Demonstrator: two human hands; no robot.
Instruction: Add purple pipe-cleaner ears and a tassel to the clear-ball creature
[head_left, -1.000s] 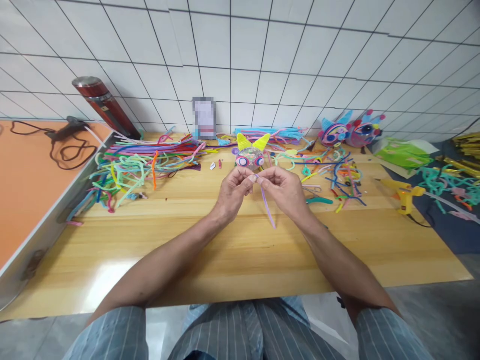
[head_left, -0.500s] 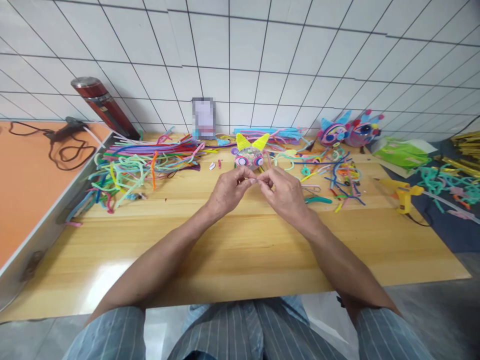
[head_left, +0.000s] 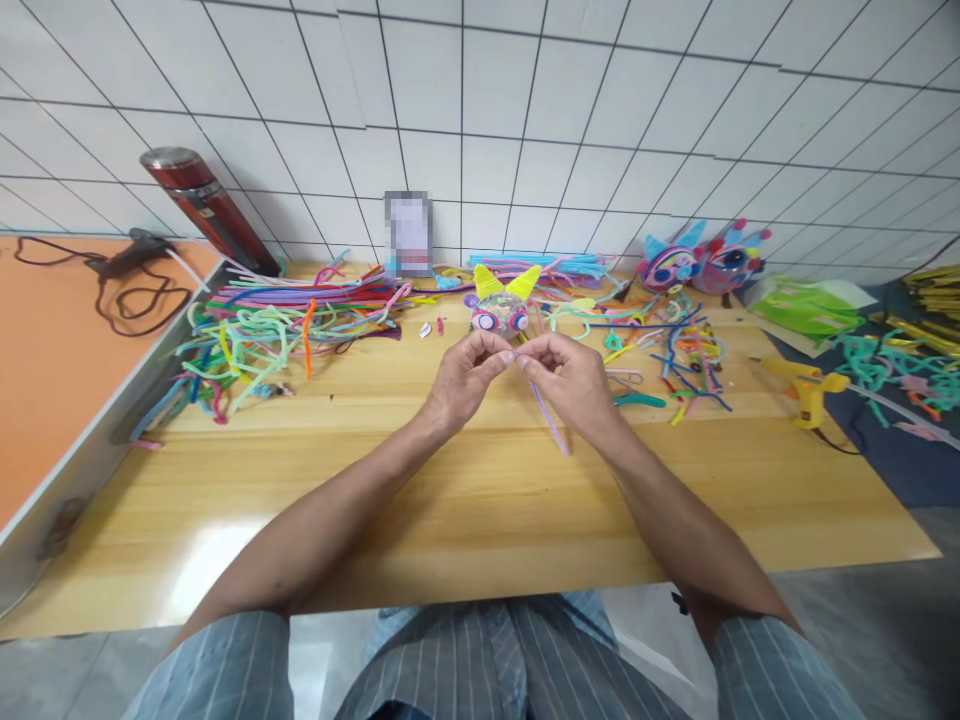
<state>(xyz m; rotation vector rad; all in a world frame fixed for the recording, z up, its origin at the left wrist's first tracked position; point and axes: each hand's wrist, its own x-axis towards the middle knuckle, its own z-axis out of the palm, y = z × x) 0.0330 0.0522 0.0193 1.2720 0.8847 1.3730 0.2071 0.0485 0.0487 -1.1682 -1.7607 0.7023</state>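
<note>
Between the fingertips of my left hand (head_left: pixel 474 377) and my right hand (head_left: pixel 564 377) I pinch one end of a thin purple pipe cleaner (head_left: pixel 550 418). Its free length slants down and to the right, below my right fingers. Both hands are closed and nearly touch at the middle of the table. Just beyond them sits a clear round ornament (head_left: pixel 501 308) with yellow pointed ears and ringed pink, white and blue eyes. My fingers hide the pinched end of the pipe cleaner.
Piles of pipe cleaners (head_left: pixel 262 335) lie at the left. Teal-handled pliers or scissors (head_left: pixel 639 399) and cut blue pieces (head_left: pixel 686 360) are at the right, near a yellow glue gun (head_left: pixel 810 395). Two decorated ornaments (head_left: pixel 670 265) and a red thermos (head_left: pixel 210 212) stand at the back.
The purple pipe cleaner's long end now shows, hanging down to the right from my fingers; before, it was not visible there. My hands stay almost in the same place.
</note>
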